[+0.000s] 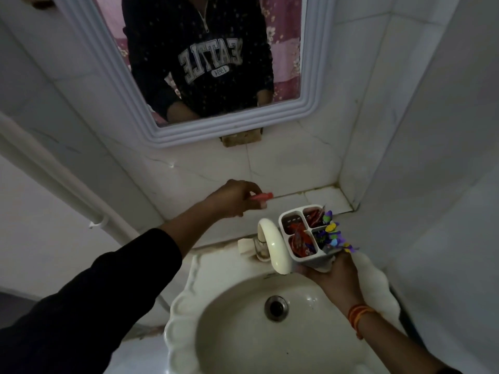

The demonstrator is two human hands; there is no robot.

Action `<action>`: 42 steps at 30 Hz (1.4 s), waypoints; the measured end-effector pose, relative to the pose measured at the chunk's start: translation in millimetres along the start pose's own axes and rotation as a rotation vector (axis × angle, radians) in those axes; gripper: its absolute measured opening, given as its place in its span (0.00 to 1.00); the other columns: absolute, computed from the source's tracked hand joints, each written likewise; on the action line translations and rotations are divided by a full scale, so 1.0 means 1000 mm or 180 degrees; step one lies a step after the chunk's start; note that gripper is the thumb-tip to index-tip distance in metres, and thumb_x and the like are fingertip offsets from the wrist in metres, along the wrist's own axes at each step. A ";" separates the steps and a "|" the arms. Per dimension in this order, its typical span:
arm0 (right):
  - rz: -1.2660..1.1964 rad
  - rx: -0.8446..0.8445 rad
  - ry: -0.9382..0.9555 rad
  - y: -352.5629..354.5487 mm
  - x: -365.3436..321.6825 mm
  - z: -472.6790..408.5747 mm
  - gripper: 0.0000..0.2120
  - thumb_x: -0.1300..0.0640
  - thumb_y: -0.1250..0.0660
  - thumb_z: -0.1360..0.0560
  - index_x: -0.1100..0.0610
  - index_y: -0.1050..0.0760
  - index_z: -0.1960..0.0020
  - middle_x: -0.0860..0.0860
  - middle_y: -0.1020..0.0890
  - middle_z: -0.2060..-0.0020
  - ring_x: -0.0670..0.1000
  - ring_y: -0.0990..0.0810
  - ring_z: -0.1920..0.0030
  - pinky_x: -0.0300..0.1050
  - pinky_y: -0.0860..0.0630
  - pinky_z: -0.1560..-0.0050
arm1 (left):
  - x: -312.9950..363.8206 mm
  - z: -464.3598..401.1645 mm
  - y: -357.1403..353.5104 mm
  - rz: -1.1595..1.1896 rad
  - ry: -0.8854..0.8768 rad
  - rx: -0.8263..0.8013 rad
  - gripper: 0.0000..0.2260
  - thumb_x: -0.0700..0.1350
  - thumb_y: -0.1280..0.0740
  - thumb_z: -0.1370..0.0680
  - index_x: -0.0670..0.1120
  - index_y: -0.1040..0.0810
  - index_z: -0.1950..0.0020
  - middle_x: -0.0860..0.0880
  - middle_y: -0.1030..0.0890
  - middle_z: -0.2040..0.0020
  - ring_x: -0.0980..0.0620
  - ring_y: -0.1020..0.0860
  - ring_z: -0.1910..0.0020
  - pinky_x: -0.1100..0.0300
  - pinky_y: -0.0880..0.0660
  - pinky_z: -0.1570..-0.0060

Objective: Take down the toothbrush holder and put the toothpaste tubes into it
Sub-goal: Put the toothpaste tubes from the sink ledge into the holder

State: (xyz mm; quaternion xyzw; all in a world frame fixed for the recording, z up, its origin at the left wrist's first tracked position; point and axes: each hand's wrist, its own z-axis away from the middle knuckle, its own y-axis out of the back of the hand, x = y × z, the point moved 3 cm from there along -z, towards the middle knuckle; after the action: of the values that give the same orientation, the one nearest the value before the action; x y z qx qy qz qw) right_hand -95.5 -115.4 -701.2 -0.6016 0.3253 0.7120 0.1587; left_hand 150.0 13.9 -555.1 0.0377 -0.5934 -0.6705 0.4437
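My right hand (333,273) grips the base of a white, four-compartment toothbrush holder (290,215) above the right rim of the sink. Red toothpaste tubes (301,242) stand in its compartments, and purple and yellow artificial flowers (330,233) fill the right one. My left hand (232,198) is raised over the tiled ledge to the left of the holder and pinches a small red tube (73,196) that points right. The rest of that tube is hidden in my fingers.
A cream basin (243,333) with a metal drain (276,308) lies below. Its cream tap (272,242) curves right beside the holder. A white-framed mirror (89,68) hangs above the tiled ledge (326,197). A white pipe (54,179) runs down the left wall.
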 end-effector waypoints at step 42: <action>-0.0132 0.0062 0.0187 -0.002 0.015 -0.009 0.46 0.52 0.11 0.42 0.51 0.28 0.28 0.44 0.19 0.36 0.43 0.20 0.35 0.27 0.23 0.40 | 0.097 -0.029 -0.021 -0.1482 -0.0001 -0.0306 0.11 0.43 0.28 0.25 0.48 0.14 0.43 0.52 0.14 0.46 0.53 0.17 0.48 0.57 0.20 0.42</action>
State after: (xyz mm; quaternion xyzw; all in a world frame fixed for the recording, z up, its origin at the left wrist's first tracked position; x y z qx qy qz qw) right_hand -90.6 -122.5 -716.2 -0.6273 0.3242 0.6875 0.1696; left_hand 96.4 -72.2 -534.9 0.1522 -0.5362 -0.7822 0.2783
